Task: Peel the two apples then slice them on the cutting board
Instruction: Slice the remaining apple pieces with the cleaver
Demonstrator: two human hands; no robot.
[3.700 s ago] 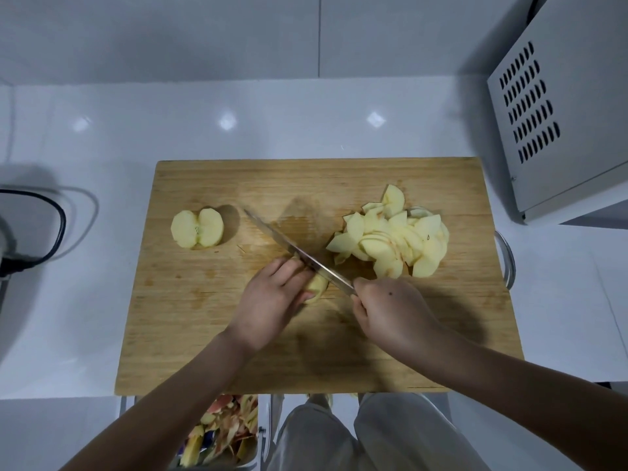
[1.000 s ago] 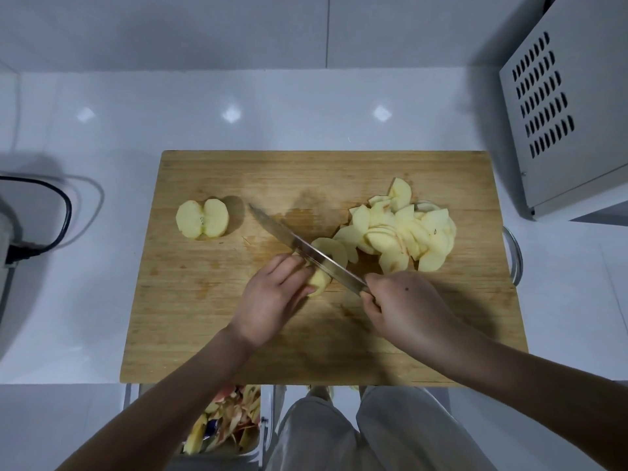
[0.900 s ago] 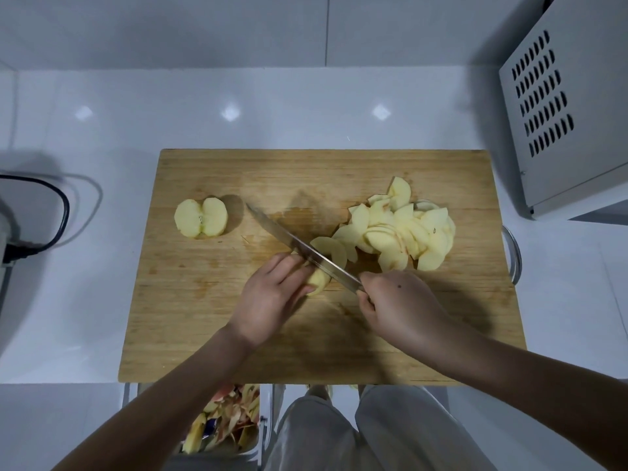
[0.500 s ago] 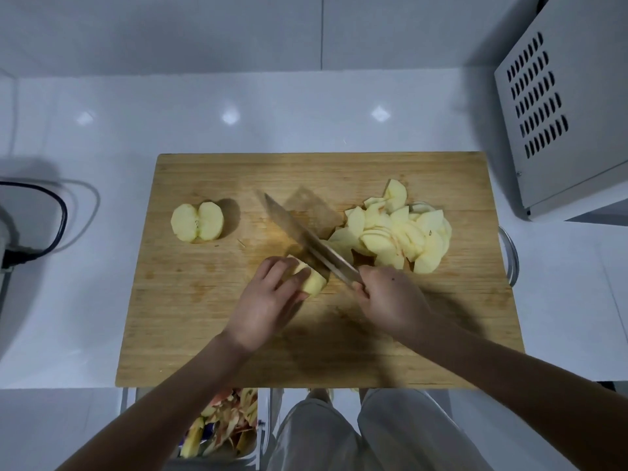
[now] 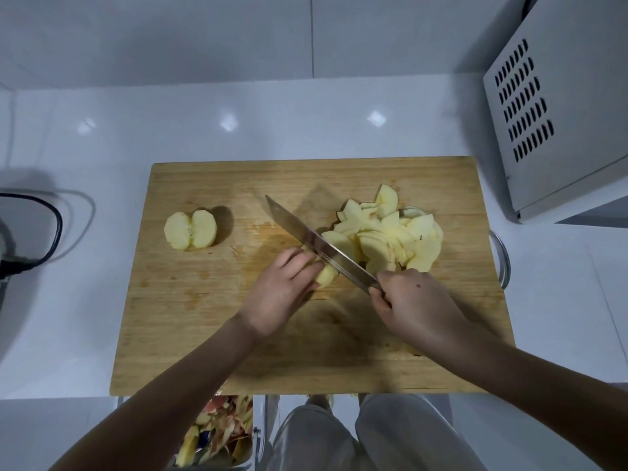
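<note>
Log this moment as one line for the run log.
phase: slicing | left hand: holds apple piece on cutting board | right hand: grips knife | slice pile: board right | spare apple chunk: board left, untouched

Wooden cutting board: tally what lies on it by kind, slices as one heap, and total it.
Pale peeled apple pieces not yet sliced: 2, the lone piece at left and the chunk held by the left hand.
Heap of thin pale apple slices: 1.
Steel-bladed kitchen knife, gripped by the right hand: 1.
Total: 4.
</note>
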